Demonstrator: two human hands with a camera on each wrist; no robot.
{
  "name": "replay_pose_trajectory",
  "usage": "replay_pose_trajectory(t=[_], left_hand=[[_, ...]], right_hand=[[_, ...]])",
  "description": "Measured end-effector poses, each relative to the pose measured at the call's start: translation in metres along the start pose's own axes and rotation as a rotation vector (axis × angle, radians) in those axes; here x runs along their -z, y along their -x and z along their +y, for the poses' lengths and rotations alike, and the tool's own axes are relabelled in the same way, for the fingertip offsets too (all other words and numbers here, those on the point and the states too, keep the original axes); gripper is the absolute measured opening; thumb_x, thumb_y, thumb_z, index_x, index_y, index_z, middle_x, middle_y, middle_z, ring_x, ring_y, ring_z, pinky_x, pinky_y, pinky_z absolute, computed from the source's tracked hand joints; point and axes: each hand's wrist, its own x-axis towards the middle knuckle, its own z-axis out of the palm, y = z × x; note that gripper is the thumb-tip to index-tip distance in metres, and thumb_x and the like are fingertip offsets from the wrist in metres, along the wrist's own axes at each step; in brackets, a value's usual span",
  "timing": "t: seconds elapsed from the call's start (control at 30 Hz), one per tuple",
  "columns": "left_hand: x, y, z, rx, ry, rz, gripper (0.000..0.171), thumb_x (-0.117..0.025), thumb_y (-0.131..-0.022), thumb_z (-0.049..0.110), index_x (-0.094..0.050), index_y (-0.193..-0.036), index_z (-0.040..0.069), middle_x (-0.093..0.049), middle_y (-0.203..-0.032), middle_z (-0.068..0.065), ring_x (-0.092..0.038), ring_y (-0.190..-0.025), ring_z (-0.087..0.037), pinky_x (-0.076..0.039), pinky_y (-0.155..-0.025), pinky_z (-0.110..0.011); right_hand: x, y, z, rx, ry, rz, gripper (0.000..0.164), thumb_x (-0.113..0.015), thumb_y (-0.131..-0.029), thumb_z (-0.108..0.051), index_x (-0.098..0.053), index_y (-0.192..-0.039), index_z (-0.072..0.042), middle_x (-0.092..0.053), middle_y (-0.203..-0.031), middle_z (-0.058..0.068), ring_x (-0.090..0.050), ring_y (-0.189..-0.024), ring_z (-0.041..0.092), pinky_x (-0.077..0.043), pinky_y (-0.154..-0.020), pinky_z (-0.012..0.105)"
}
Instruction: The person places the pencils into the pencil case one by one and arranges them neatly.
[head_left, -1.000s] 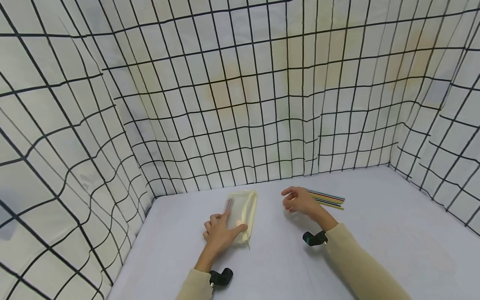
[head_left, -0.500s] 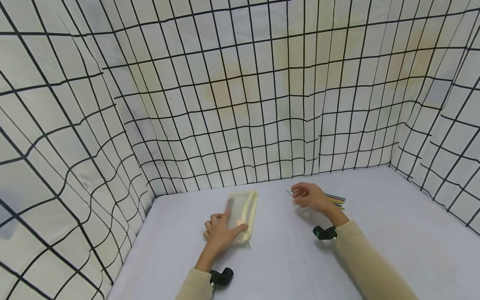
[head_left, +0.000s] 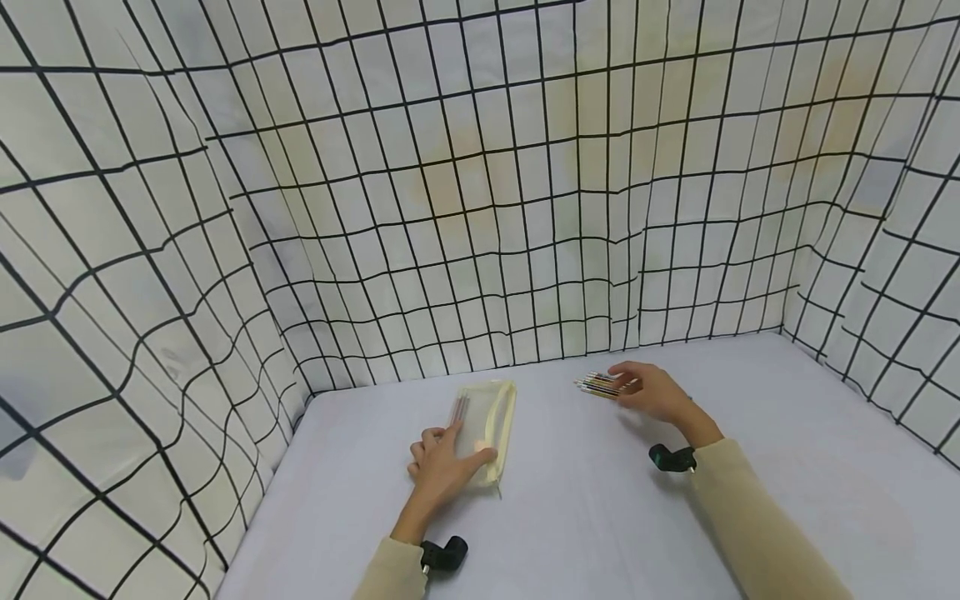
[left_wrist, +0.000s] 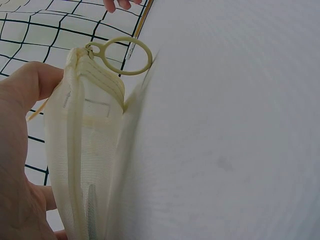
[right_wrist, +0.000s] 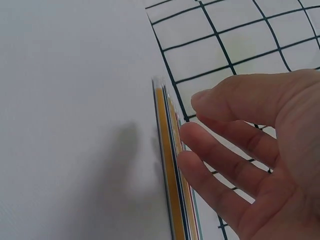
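Note:
My left hand holds a cream mesh zip pencil case on the table, thumb on its zipper side and fingers bent at the left side. Slim pencil-like sticks show through the mesh near its left edge. In the left wrist view the zipped edge of the pencil case faces me, with a ring-shaped zipper pull at its end. At the right, my right hand hovers at a bundle of pencils, covering most of their length. In the right wrist view its loosely curved fingertips are right beside the pencils.
A white tabletop lies under everything. Pale cloth with a black grid hangs behind and along both sides. Each wrist bears a small black camera, the left one and the right one.
My right hand has moved right along the pencils, uncovering their left ends and hiding their right ends. My left hand and the pencil case stay in place.

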Motion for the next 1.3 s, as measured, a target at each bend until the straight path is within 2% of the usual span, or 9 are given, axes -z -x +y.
replay_pose_trajectory(t=[0.2,0.5,0.87,1.3], left_hand=[[0.000,0.000,0.000,0.000,-0.006,-0.001,0.095,-0.076,-0.075,0.062,-0.048,-0.153,0.015,-0.040,-0.145,-0.020,-0.033,-0.126,-0.041,-0.028,-0.088,-0.054],[0.000,0.000,0.000,-0.001,-0.007,0.001,0.096,-0.076,-0.074,0.062,-0.048,-0.153,0.015,-0.041,-0.144,-0.020,-0.033,-0.125,-0.040,-0.028,-0.088,-0.054],[0.000,0.001,0.001,0.000,0.003,0.006,0.095,-0.077,-0.074,0.061,-0.048,-0.153,0.016,-0.041,-0.143,-0.020,-0.033,-0.122,-0.039,-0.028,-0.089,-0.054],[0.000,0.001,0.000,-0.005,0.001,0.011,0.094,-0.076,-0.074,0.060,-0.049,-0.152,0.015,-0.041,-0.143,-0.020,-0.033,-0.125,-0.040,-0.028,-0.088,-0.054]], right_hand=[[0.008,0.002,0.007,-0.016,0.037,-0.001,0.049,-0.067,-0.089,0.000,-0.058,-0.137,-0.001,-0.070,-0.121,0.019,-0.067,-0.111,0.034,-0.053,-0.083,0.038],[0.013,0.006,0.011,-0.066,0.105,-0.014,0.043,-0.067,-0.088,0.000,-0.063,-0.131,-0.003,-0.071,-0.118,0.016,-0.066,-0.111,0.032,-0.053,-0.088,0.045],[0.014,0.007,0.012,-0.080,0.150,-0.021,0.042,-0.067,-0.084,0.002,-0.067,-0.126,-0.002,-0.071,-0.109,0.012,-0.063,-0.097,0.025,-0.048,-0.078,0.035],[0.008,0.004,0.017,-0.054,0.292,-0.029,0.027,-0.069,-0.083,0.002,-0.072,-0.108,-0.009,-0.070,-0.095,0.005,-0.058,-0.089,0.022,-0.046,-0.080,0.038]])
